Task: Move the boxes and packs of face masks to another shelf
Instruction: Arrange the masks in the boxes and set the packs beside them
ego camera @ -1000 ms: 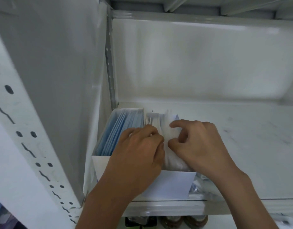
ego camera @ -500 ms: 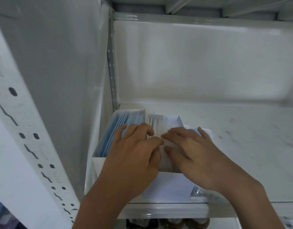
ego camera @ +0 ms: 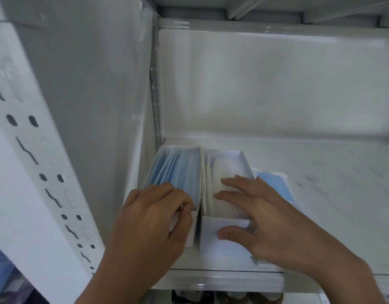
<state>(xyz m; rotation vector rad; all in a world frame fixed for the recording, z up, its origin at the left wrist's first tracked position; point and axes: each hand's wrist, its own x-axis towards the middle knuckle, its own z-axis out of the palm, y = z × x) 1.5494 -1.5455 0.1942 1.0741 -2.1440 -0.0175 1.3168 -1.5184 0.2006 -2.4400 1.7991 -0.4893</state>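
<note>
Two open white boxes stand side by side at the left end of a white metal shelf point(ego camera: 320, 194). The left box point(ego camera: 176, 167) holds blue face masks, the right box point(ego camera: 224, 172) white ones. My left hand point(ego camera: 154, 220) is curled over the front end of the blue-mask box, fingers closed on its rim. My right hand point(ego camera: 255, 213) lies over the right box, fingers spread on the white masks and thumb against its front wall. A flat pack of blue masks point(ego camera: 274, 187) lies on the shelf just right of that box, partly under my right hand.
A perforated white upright point(ego camera: 42, 172) and a side panel close off the left. The shelf's back wall point(ego camera: 277, 84) stands behind the boxes. Bare shelf surface stretches to the right. Dark jars point(ego camera: 233, 297) show below the shelf's front edge.
My left hand slid left from the white-mask box onto the blue-mask box's front. My right hand opened from a pinch on the white masks and spread flat, thumb down on the box front.
</note>
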